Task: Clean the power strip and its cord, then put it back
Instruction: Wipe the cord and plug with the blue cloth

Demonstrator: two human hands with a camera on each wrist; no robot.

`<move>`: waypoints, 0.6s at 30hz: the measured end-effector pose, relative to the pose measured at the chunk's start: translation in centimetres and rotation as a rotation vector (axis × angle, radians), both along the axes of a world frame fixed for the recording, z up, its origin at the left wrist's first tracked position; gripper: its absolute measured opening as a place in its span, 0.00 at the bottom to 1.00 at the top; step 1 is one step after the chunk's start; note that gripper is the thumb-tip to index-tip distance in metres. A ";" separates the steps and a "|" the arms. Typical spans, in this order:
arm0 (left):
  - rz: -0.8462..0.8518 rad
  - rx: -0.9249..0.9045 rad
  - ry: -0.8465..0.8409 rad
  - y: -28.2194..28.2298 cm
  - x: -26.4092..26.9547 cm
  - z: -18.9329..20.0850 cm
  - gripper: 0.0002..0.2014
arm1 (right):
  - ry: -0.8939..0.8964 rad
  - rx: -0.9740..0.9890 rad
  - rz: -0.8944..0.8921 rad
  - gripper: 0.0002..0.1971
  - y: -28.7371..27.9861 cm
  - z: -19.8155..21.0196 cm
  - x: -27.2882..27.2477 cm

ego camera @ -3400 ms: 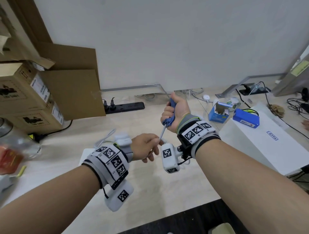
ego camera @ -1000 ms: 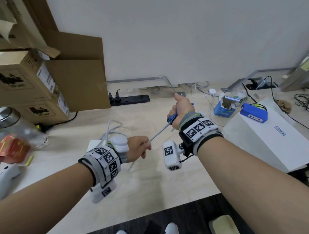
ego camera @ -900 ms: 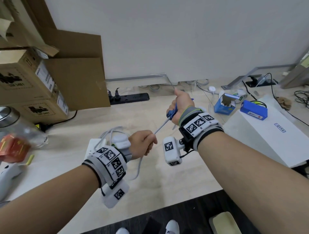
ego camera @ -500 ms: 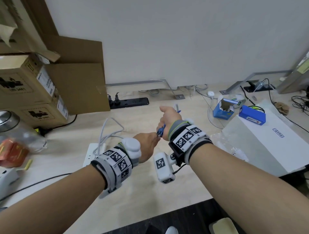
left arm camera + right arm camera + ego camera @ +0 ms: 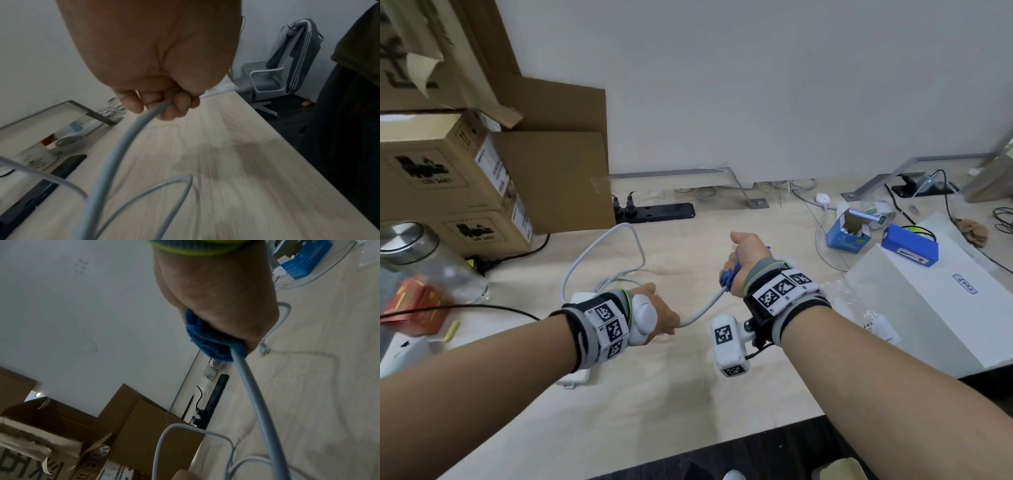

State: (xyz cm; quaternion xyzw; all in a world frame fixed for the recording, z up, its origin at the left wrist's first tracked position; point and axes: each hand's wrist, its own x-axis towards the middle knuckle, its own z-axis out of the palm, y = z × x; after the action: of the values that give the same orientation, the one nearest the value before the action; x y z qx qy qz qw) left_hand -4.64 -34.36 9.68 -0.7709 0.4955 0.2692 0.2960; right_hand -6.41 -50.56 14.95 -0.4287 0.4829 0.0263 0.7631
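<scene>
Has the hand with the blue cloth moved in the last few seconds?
Yes. The right hand, which earlier was level with the black power strip, now sits lower, nearer the person.

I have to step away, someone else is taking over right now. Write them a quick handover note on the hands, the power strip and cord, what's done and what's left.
Left hand: grips the white cord, anchoring it.
Right hand: grips a blue cloth wrapped round the same cord, further along.
The cord sags between the hands; the rest loops over the desk back to the white power strip, which lies behind the left wrist.
Done: the cord wipe is under way; whether the strip itself has been cleaned cannot be told.
Left: finish the cord, check the strip, then put it back. Do not confuse it with the black power strip by the wall.
</scene>
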 end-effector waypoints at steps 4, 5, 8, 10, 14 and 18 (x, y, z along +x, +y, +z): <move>0.245 -0.229 0.124 1.0 1.3 1.6 0.17 | -0.091 0.054 -0.128 0.18 0.2 0.2 0.6; 0.386 -0.419 0.184 1.2 1.3 1.2 0.16 | -0.120 0.054 -0.134 0.11 0.2 0.3 0.8; 0.776 -0.965 0.480 -0.2 -0.3 -0.2 0.10 | -0.162 0.057 -0.123 0.17 0.4 0.7 0.9; 0.923 -1.211 0.576 -2.3 -1.2 -0.2 0.08 | -0.178 0.066 -0.111 0.18 0.9 0.7 0.9; 0.956 -1.452 0.367 -4.1 -1.7 -0.5 0.17 | -0.178 0.081 -0.088 0.21 1.5 0.9 1.1; 0.669 -1.467 0.163 -3.1 -1.9 0.3 0.19 | -0.120 0.042 -0.056 0.20 1.0 1.8 1.5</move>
State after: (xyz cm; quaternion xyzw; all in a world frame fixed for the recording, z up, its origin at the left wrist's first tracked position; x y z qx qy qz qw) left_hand -6.57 -37.49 9.93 -0.8541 0.3090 0.0053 -0.4183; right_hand -4.89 -49.56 16.71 -0.3998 0.4477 -0.0109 0.7997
